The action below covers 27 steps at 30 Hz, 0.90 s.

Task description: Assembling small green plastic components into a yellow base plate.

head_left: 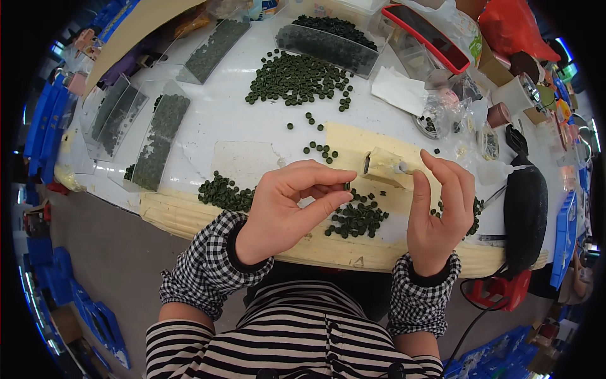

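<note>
Between thumb and forefinger, my left hand (278,208) pinches a small dark green disc (346,186) on edge. My right hand (440,218) is raised with thumb and forefinger apart, and I see nothing held in it. Its thumb tip is close to the grey tip of a small block wrapped in yellowish tape (386,168), which lies between my hands. A pile of green discs (358,218) lies below the block. Another heap (225,193) sits by my left wrist, and more discs are partly hidden behind my right hand.
A large spread of green discs (293,79) lies farther back, before a clear bin (328,47) of them. Clear trays (161,142) stand at left. White paper (399,90), a red-cased phone (429,38) and a black padded object (526,218) are at right. Tape-wrapped padding (189,213) lines the front edge.
</note>
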{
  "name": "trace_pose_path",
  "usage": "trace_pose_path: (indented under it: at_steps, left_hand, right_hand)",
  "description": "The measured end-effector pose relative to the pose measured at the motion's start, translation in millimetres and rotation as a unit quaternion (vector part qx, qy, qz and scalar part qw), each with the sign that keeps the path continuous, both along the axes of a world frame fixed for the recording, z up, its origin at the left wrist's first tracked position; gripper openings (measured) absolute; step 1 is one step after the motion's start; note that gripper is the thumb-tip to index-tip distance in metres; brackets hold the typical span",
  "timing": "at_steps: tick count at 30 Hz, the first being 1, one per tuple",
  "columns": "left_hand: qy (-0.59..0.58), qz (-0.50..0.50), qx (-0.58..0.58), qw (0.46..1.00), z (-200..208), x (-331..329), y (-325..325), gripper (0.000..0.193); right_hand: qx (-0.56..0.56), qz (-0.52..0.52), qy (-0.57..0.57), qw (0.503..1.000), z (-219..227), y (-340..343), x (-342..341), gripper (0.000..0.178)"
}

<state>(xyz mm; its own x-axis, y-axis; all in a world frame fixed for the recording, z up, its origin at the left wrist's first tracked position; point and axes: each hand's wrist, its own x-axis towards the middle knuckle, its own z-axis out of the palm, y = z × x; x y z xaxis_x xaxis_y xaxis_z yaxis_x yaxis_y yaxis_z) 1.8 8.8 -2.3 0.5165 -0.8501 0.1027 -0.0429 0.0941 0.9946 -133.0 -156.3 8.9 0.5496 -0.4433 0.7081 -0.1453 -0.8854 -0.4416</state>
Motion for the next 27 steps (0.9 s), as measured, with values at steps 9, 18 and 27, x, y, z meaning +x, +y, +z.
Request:
trace_pose_path:
  at_steps: [9, 18, 27]
  left_hand:
    - [-0.002, -0.002, -0.001, 1.000, 0.6, -0.8, -0.6, 0.029]
    - [-0.007, -0.013, -0.040, 0.999, -3.4, -1.0, -1.8, 0.030]
    - [0.083, 0.013, -0.036, 0.996, 0.6, -4.4, 0.8, 0.027]
  right_hand:
    - [0.039, 0.090, -0.008, 0.995, -5.2, 19.1, -3.5, 0.022]
    - [0.087, 0.185, 0.024, 0.979, -8.7, 23.8, 1.2, 0.030]
    - [0.115, 0.233, 0.025, 0.965, -8.6, 24.4, 1.2, 0.035]
